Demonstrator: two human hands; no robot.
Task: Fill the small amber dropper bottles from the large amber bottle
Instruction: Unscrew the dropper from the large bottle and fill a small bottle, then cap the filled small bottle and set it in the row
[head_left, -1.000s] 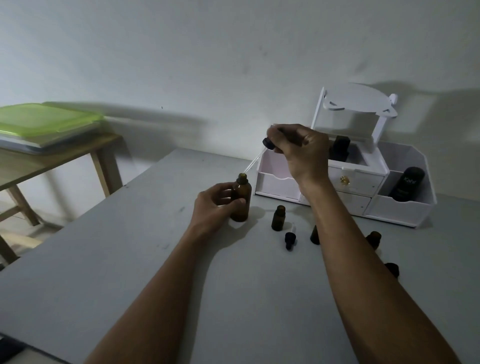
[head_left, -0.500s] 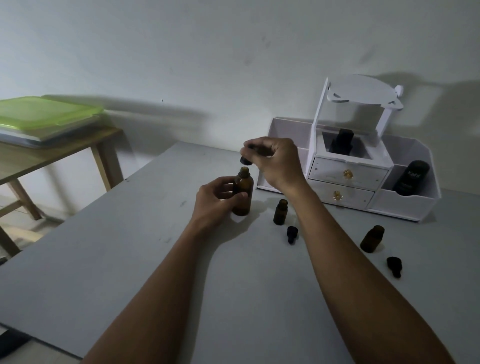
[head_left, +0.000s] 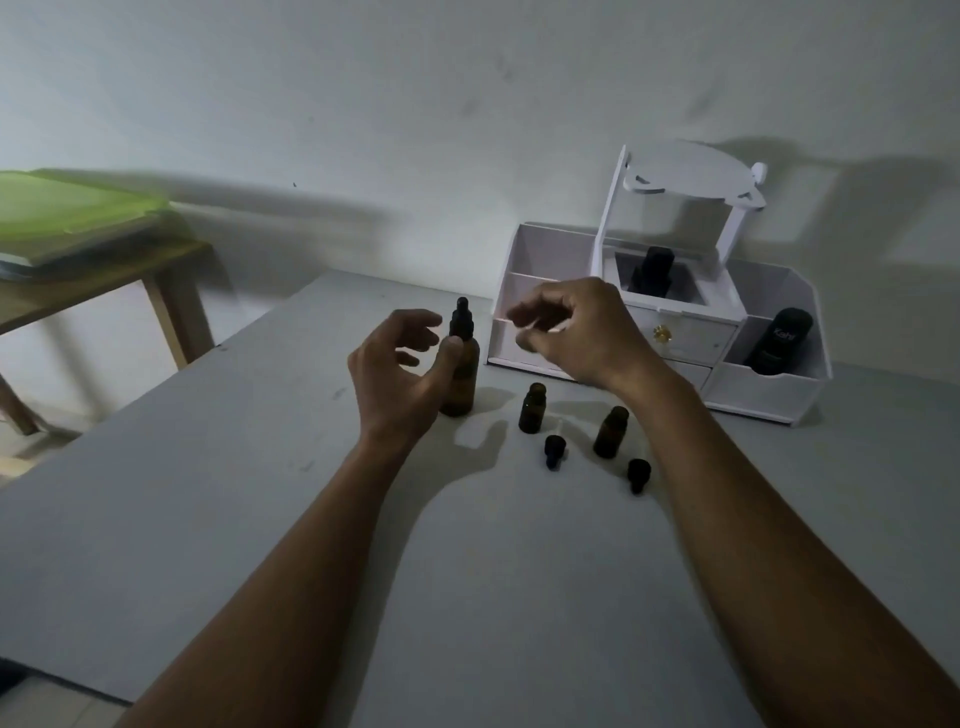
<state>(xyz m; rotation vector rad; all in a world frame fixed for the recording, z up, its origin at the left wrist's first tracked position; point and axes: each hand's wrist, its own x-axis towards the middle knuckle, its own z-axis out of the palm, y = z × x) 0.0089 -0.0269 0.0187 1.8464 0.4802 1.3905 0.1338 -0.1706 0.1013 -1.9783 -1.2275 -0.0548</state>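
Note:
The large amber bottle (head_left: 462, 371) stands upright on the grey table (head_left: 260, 493) with its black dropper cap (head_left: 461, 319) seated on top. My left hand (head_left: 397, 371) is just left of it, fingers spread; only the thumb rests against the bottle's side. My right hand (head_left: 576, 332) hovers to the bottle's right, blurred, fingers loosely curled around nothing. Two small amber bottles stand uncapped, one in the middle (head_left: 532, 409) and one further right (head_left: 611, 432). In front of them lie two loose black dropper caps, the left one (head_left: 554, 451) and the right one (head_left: 638, 474).
A white desk organizer (head_left: 769, 397) with drawers and a tilted mirror stands at the back right against the wall, holding a black bottle (head_left: 779, 340) and another dark bottle (head_left: 653, 270). A wooden side table (head_left: 104, 291) with a green-lidded tray (head_left: 67, 213) stands at the left.
My right hand put the dropper back into the large bottle and let go, moving right. My left hand has loosened its grip on the bottle.

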